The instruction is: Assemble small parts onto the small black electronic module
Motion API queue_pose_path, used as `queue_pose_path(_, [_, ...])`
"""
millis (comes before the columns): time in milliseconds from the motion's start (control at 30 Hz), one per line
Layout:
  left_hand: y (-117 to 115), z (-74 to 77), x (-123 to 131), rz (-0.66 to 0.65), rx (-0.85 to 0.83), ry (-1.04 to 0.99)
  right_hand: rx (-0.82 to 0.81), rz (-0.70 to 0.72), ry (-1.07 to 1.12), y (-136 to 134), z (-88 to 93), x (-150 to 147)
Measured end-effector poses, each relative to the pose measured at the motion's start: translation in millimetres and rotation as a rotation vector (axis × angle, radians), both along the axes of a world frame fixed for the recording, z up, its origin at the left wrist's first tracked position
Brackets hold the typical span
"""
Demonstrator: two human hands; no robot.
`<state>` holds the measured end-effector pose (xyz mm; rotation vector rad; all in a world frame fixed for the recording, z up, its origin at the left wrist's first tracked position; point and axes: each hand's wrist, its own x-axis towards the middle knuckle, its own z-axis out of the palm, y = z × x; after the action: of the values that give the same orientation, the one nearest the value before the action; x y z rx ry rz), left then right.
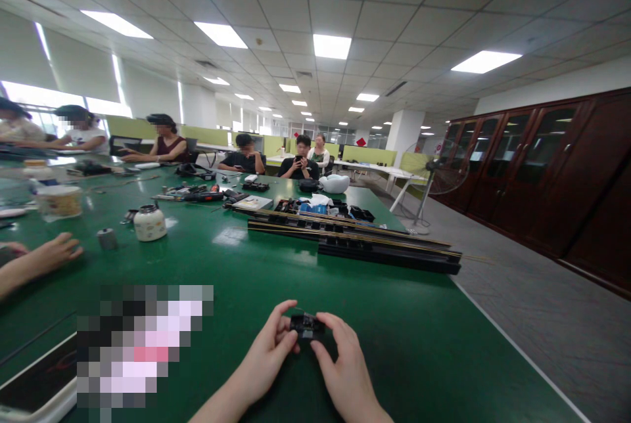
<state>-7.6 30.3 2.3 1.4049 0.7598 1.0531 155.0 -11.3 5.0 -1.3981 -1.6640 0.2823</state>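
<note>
A small black part (306, 327), boxy with some fine grey detail on its face, is held just above the green table. My left hand (270, 352) grips its left end between thumb and fingers. At the other end, my right hand (344, 362) has its index finger and thumb closed about the part's right edge. The fingers cover both ends, and the exact kind of the part is too small to tell.
Long black rails with thin brass-coloured rods (355, 236) lie across the green table (207, 318) ahead. A device with a blurred screen (44, 370) is at lower left. Another person's hand (54, 257), a grey cylinder (107, 239) and a white jar (150, 223) are at left.
</note>
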Motion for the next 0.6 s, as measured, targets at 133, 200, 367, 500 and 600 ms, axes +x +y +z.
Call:
queue_pose_path(133, [0.8,-1.2,-0.3,0.0,0.008,0.009,-0.025,0.001,0.066,0.8,-0.9,-0.4])
queue_pose_path(200, [0.8,-1.1,-0.3,0.002,0.01,0.016,-0.032,0.004,0.087,1.3,-1.9,-0.4])
queue_pose_path(367, [0.5,-0.3,-0.3,0.008,0.006,0.029,-0.075,0.004,0.098,1.5,-2.6,-0.4])
queue_pose_path(500, [1.9,-3.9,-0.4,0.009,0.011,0.03,-0.069,0.007,0.101,1.5,-2.4,-0.2])
queue_pose_path(600, [3.3,-6.9,-0.7,0.007,0.012,0.031,-0.051,-0.003,0.111,1.6,-2.6,0.0])
